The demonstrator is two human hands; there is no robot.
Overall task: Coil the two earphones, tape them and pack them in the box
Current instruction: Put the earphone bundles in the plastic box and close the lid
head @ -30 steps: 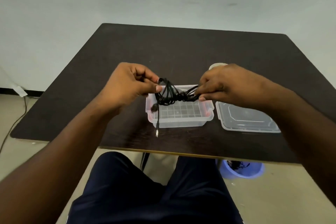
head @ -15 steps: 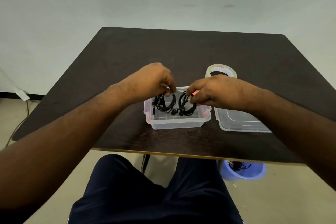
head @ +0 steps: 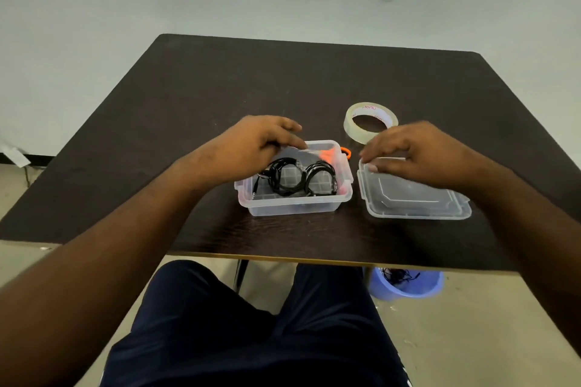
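Two coiled black earphones lie side by side inside the clear plastic box (head: pixel 342 198): the left coil (head: pixel 283 179) and the right coil (head: pixel 320 177). My left hand (head: pixel 257 144) hovers over the box's far left corner, fingers spread, holding nothing. My right hand (head: pixel 412 154) rests with its fingertips on the far edge of the clear lid (head: pixel 415 201), which lies flat to the right of the box. A roll of clear tape (head: pixel 371 126) sits just behind the box and lid.
An orange object (head: pixel 330 154) shows at the box's far right corner. The dark table (head: pixel 283 82) ends close to my lap at its front edge. A blue bucket (head: pixel 405 286) with black cords stands on the floor under the table's right side.
Both hands let go of the coils, which now lie in the box. My left hand lifted away to the far left corner; my right hand moved right onto the lid.
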